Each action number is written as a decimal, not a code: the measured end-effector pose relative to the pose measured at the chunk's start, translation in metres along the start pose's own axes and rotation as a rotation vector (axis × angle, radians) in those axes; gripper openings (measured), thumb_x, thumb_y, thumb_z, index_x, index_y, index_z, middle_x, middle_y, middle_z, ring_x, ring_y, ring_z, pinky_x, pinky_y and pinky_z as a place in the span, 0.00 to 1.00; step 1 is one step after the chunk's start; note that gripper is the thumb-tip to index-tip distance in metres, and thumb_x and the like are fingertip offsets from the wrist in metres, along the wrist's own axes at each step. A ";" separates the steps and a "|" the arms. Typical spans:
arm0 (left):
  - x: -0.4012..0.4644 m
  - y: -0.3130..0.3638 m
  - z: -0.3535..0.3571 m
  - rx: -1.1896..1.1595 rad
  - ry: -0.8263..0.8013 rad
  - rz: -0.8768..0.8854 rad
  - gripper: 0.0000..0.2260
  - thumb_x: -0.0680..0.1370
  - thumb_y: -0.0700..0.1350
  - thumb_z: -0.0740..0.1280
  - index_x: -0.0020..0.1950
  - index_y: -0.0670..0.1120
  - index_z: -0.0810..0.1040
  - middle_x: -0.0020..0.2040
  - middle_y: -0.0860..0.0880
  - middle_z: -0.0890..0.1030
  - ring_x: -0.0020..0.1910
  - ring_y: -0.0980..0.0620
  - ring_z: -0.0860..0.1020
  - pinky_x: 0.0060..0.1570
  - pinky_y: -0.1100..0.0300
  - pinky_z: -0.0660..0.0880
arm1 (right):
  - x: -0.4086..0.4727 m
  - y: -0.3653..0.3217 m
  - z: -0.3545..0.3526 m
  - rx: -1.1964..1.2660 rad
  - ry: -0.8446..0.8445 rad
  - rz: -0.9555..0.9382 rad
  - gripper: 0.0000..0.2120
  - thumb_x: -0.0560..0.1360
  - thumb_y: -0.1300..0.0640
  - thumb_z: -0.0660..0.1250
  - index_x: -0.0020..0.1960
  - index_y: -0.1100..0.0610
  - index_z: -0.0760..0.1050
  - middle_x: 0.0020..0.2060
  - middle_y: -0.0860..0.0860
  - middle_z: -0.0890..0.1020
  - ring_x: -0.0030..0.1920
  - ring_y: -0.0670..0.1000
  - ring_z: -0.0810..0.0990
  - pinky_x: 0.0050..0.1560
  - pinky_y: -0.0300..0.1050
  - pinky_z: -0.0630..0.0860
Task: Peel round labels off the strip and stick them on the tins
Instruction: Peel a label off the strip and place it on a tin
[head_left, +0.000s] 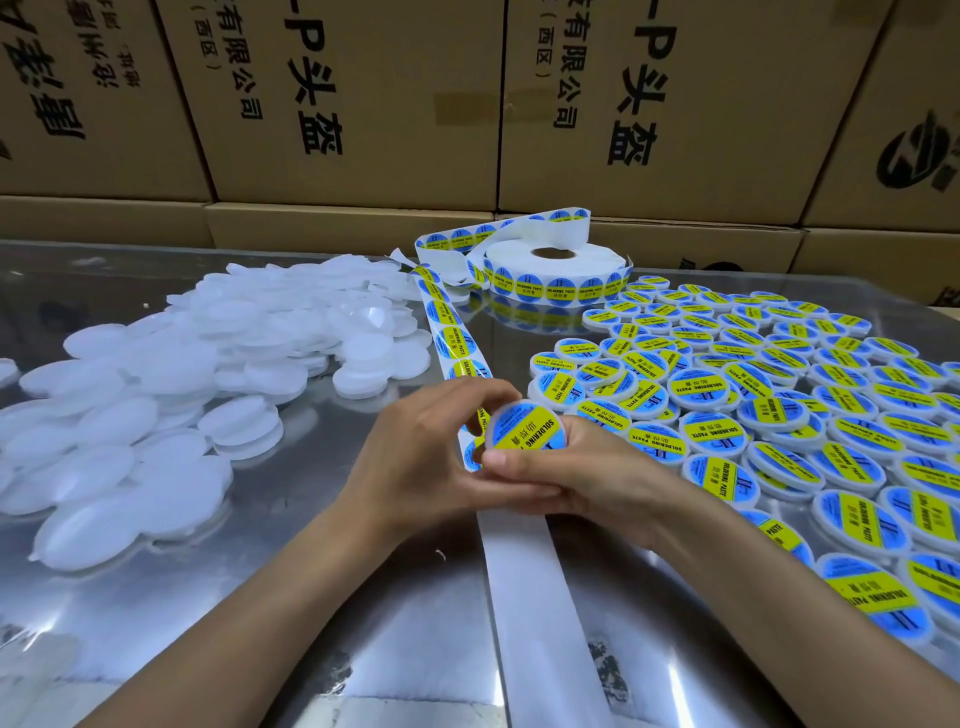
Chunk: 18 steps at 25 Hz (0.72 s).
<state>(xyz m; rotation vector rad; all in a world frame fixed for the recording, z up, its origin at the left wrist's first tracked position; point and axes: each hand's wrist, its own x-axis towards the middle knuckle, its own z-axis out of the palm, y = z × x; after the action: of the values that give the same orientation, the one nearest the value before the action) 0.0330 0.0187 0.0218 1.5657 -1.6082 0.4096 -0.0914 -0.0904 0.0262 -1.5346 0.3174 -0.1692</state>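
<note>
A round white tin (524, 427) with a blue and yellow label on its top is held up at the centre of the table. My right hand (582, 478) grips it from below and the right, thumb on its near edge. My left hand (431, 457) closes around its left side. The label strip (457, 338) runs from the roll (553, 270) towards my hands, and its bare white backing (524, 561) trails to the near edge. A heap of plain white tins (171, 379) lies on the left. Several labelled tins (769, 405) cover the right.
The shiny metal table (311, 597) reflects light. Stacked cardboard boxes (363, 104) with black printing form a wall just behind the table's far edge.
</note>
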 end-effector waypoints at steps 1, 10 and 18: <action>0.000 0.002 0.001 -0.005 -0.005 0.008 0.25 0.64 0.61 0.73 0.50 0.44 0.80 0.43 0.54 0.81 0.36 0.56 0.76 0.39 0.60 0.75 | 0.002 0.002 -0.002 0.012 0.028 -0.021 0.05 0.65 0.54 0.76 0.40 0.50 0.82 0.36 0.48 0.83 0.37 0.44 0.81 0.39 0.36 0.78; 0.003 0.001 0.006 -0.142 0.064 -0.042 0.26 0.62 0.60 0.76 0.50 0.43 0.80 0.45 0.53 0.82 0.41 0.57 0.79 0.45 0.64 0.76 | 0.009 0.005 0.015 -0.007 0.229 -0.074 0.24 0.71 0.37 0.63 0.33 0.58 0.74 0.20 0.52 0.74 0.20 0.49 0.74 0.20 0.33 0.66; 0.004 -0.003 0.012 -0.163 0.026 -0.109 0.24 0.63 0.59 0.76 0.52 0.46 0.81 0.47 0.57 0.82 0.45 0.64 0.78 0.49 0.69 0.73 | 0.012 0.003 0.013 0.113 0.340 0.035 0.36 0.76 0.33 0.48 0.21 0.52 0.76 0.16 0.50 0.72 0.16 0.48 0.72 0.17 0.32 0.62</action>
<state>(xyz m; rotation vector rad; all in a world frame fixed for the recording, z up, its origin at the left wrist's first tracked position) 0.0320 0.0069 0.0164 1.5103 -1.4899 0.2331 -0.0759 -0.0818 0.0219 -1.3848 0.5931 -0.4156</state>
